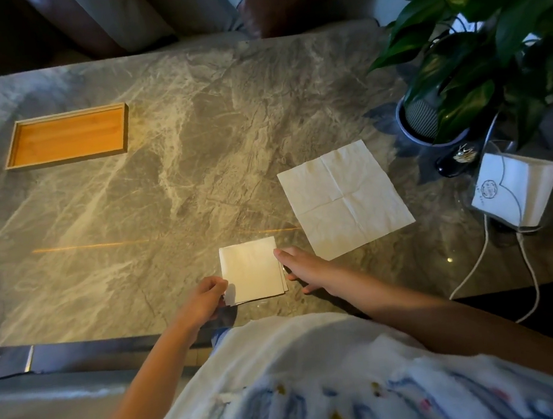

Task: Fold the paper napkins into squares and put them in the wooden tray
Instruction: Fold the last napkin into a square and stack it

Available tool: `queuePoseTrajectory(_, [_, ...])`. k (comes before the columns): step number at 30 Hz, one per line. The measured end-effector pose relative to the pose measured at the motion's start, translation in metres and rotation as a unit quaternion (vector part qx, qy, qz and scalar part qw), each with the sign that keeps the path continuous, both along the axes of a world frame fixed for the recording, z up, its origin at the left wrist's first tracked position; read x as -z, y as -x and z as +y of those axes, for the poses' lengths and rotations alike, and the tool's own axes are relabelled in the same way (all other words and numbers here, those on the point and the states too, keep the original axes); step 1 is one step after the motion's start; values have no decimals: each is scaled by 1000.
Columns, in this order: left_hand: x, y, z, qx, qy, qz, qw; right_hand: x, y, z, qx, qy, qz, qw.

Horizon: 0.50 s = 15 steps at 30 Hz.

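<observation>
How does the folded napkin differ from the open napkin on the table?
The folded napkin is a small layered square; the open napkin lies flat, larger, with crease lines. The left hand pinches the folded one and the right hand touches it; the open one is untouched. Both are white paper on the table.

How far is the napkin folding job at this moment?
Done: one white paper napkin is folded into a small square. In hand: the left hand pinches its corner and the right hand touches its right edge. Left: the rectangular wooden tray holds nothing yet, and a second white napkin lies unfolded on the grey marble table.
</observation>
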<state>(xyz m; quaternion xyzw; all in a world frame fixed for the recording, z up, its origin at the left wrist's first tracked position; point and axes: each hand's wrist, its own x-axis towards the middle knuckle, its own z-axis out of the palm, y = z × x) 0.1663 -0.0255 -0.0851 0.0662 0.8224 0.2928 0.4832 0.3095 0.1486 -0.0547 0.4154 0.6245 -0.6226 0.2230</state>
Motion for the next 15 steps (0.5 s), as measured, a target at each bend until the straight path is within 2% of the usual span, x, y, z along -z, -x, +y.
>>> queuePoseTrajectory(4, [-2, -3, 4, 10, 8, 5, 1000, 2, -2, -5, 30, 40, 12, 999])
queuePoseTrajectory(10, [-9, 2, 11, 1, 31, -6, 1000, 5, 2, -2, 3, 9, 8, 1000])
queuePoseTrajectory(12, [-11, 7, 10, 36, 34, 33, 998, 7, 1, 4, -12, -33, 25, 999])
queuePoseTrajectory(15, [-20, 16, 21, 119, 5, 158, 980, 6, -10, 21, -19, -152, 78, 985])
